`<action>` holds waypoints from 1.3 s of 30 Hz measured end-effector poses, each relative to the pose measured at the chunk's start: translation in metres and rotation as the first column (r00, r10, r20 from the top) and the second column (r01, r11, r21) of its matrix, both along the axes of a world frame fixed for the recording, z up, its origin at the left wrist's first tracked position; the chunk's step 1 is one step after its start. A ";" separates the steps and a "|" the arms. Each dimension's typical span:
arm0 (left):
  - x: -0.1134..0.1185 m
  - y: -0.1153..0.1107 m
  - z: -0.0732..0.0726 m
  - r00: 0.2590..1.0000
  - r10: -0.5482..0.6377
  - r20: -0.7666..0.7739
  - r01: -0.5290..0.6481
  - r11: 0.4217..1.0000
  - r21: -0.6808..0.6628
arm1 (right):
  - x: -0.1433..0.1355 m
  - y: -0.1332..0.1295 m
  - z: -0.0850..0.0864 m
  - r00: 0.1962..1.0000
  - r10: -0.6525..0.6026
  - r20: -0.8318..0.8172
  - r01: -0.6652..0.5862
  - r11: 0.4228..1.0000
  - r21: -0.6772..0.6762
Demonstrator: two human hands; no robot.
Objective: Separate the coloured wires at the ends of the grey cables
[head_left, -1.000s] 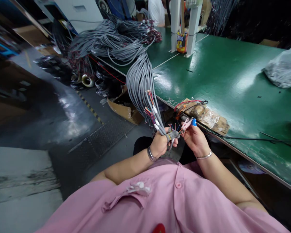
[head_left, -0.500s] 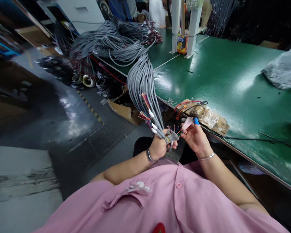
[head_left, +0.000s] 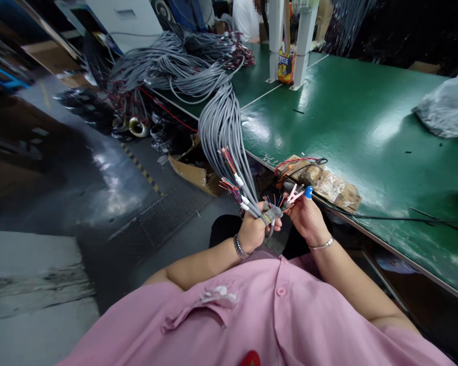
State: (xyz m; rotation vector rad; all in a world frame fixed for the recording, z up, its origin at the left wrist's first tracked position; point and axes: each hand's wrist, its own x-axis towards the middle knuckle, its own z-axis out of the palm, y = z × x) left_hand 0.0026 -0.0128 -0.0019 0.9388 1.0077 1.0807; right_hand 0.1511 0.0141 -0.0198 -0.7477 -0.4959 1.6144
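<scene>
My left hand (head_left: 254, 226) is closed around the ends of a bundle of grey cables (head_left: 223, 122). A grey knitted cover with a yellow band sits on its thumb. Thin coloured wires (head_left: 275, 202) fan out of the cable ends beside that thumb. Other stripped ends, with white sleeves (head_left: 239, 179), stick up just left of the hand. In my right hand (head_left: 305, 213), pinched close to the coloured wires, is a pale pink clip (head_left: 294, 195) with two splayed arms. Blue tape (head_left: 308, 192) wraps a fingertip of this hand.
A wooden block (head_left: 338, 189) with a lamp-like fixture and red and black leads lies at the edge of the green table (head_left: 351, 117). More grey cables (head_left: 164, 66) are heaped at the back left. White posts (head_left: 301, 46) and a plastic bag (head_left: 446, 109) stand farther off.
The pink clip has turned in my right hand, so its two arms now show apart. My right hand has shifted slightly left. The left hand keeps its hold on the cables.
</scene>
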 end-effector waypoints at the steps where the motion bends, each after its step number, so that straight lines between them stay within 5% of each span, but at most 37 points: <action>1: 0.000 0.000 0.000 1.000 -0.003 -0.005 0.003 1.000 0.003 | 0.000 0.001 0.000 1.000 0.012 -0.013 -0.012 1.000 -0.006; 10: 0.001 0.002 -0.005 0.998 -0.009 -0.064 0.007 1.000 -0.029 | -0.003 0.007 0.000 0.990 -0.037 -0.134 0.028 0.997 -0.068; 19: -0.007 -0.004 -0.006 1.000 0.006 0.003 -0.006 0.999 0.042 | 0.004 0.000 0.005 0.985 0.091 -0.146 -0.096 0.995 -0.022; 39: 0.001 0.005 -0.004 0.999 0.017 -0.028 -0.017 1.000 -0.001 | 0.002 0.001 0.002 0.990 -0.007 -0.144 0.000 0.999 -0.048</action>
